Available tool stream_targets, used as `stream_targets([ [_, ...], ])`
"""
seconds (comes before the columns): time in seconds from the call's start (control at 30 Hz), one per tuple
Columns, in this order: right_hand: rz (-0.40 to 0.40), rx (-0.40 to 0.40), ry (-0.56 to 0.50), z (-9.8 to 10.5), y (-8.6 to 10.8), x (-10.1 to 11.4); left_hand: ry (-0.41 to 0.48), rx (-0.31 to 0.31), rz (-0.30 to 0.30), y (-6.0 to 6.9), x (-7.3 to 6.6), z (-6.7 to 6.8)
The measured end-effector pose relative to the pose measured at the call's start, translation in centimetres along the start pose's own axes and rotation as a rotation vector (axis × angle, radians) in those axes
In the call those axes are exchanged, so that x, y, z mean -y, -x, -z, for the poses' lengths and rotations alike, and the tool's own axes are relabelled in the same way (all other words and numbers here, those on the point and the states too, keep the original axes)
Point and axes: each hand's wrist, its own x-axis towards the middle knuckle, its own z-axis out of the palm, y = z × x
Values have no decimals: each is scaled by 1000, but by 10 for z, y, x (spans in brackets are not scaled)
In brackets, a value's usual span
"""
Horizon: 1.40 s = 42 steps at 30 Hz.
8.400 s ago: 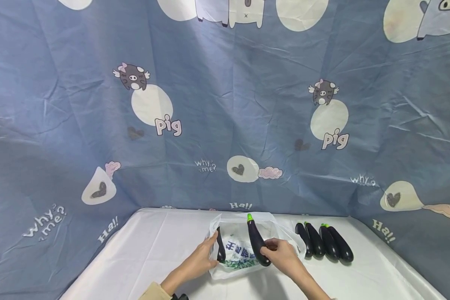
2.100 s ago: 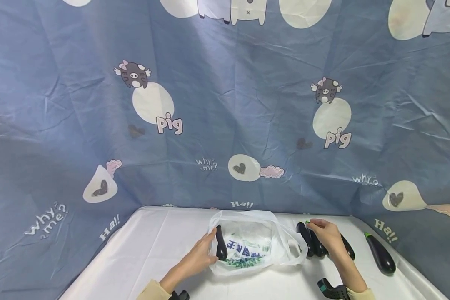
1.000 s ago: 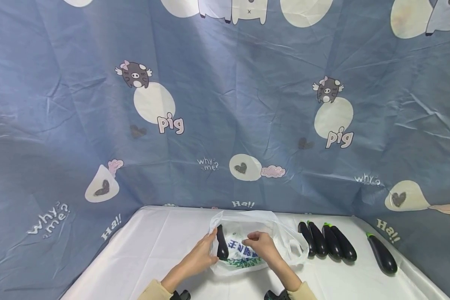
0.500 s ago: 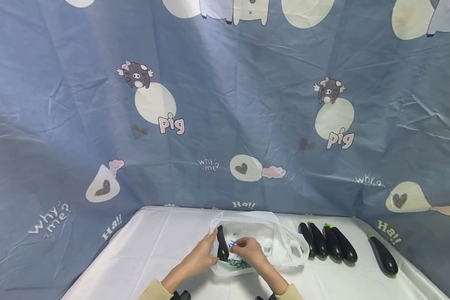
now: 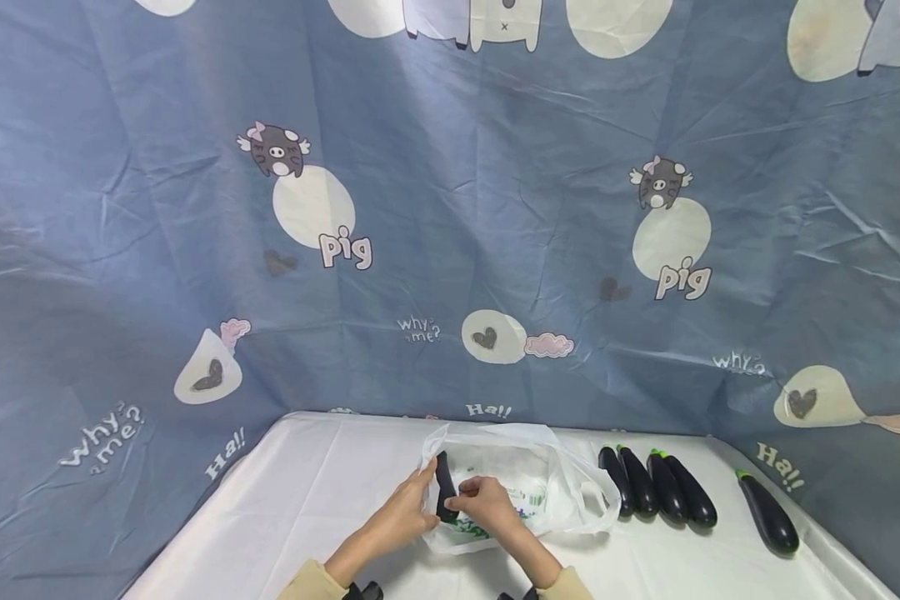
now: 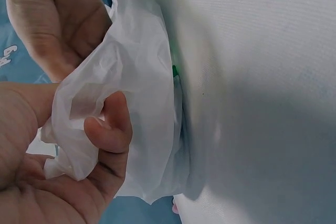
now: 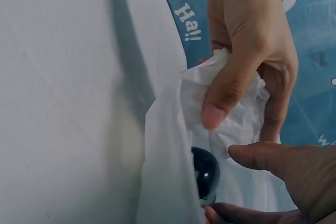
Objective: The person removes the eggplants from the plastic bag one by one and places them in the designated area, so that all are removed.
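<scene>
A white plastic bag (image 5: 570, 500) with green and blue print lies on the table, its mouth toward me. My left hand (image 5: 401, 508) holds the bag's left edge, thumb and fingers pinching the film, as the left wrist view shows. Inside the bag, along that left side, is one dark eggplant (image 5: 445, 483). My right hand (image 5: 487, 504) reaches into the bag from the right, its fingertips at the eggplant's lower part. In the right wrist view, thumb and fingers stand on either side of the eggplant's rounded end (image 7: 206, 174), with a small gap at the thumb.
Several eggplants (image 5: 667, 487) lie side by side right of the bag, green stems away from me. Another eggplant (image 5: 768, 512) lies apart near the right edge of the white-covered table (image 5: 330, 467). A blue printed curtain (image 5: 450, 208) hangs behind and at both sides.
One eggplant has gone from the bag to the table's far right. My right hand has moved left from the row of eggplants to the one in the bag. The left hand stays.
</scene>
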Motion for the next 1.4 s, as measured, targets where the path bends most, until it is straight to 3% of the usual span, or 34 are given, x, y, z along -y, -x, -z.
stream_targets([
  [0.57,4,10,2,-11,-2,-4,-2,3,4,0,0,-2],
  [1.4,-67,16,37,-16,-10,-5,9,15,12,0,-1,0],
])
